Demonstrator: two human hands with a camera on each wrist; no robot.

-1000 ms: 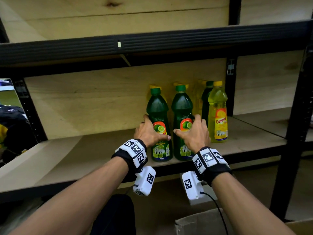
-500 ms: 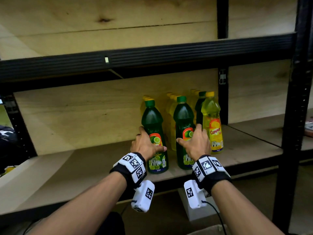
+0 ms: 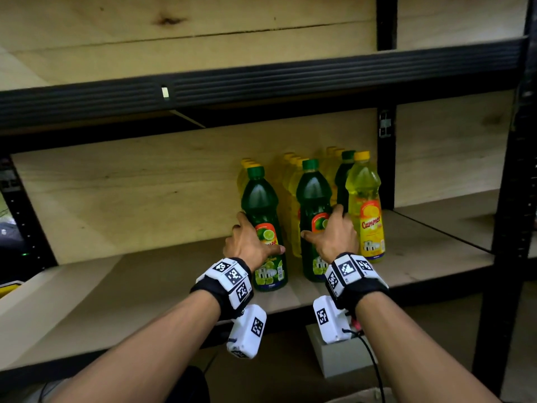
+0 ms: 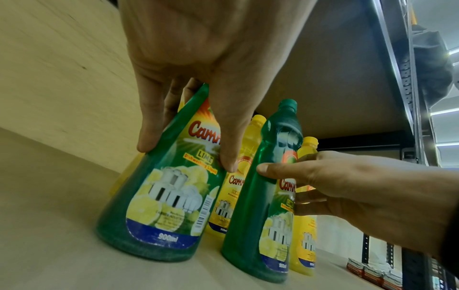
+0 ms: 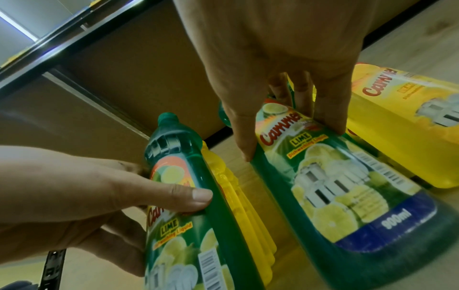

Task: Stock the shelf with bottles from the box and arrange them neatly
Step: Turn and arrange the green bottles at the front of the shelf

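Note:
Two green lime dish-liquid bottles stand upright near the front of the wooden shelf [image 3: 145, 286]. My left hand [image 3: 255, 237] grips the left green bottle [image 3: 260, 199] at its waist, thumb on the label [image 4: 186, 155]. The right green bottle [image 3: 312, 196] is held the same way by my right hand [image 3: 321, 222], thumb and fingers wrapped round it [image 5: 290, 137]. Several yellow lemon bottles [image 3: 364, 205] stand in rows behind and to the right. A narrow gap separates the two green bottles [image 4: 161, 206] [image 4: 261, 215].
The upper shelf's black beam [image 3: 261, 85] hangs low above the bottle caps. A black upright post [image 3: 505, 228] stands at the right. Bare shelf board stretches left of the bottles. A grey block [image 3: 343, 356] and a cardboard box edge [image 3: 360, 397] lie below.
Both hands keep their hold on the green bottles. The bottles have slid a little deeper onto the shelf, and the gap between them has widened slightly.

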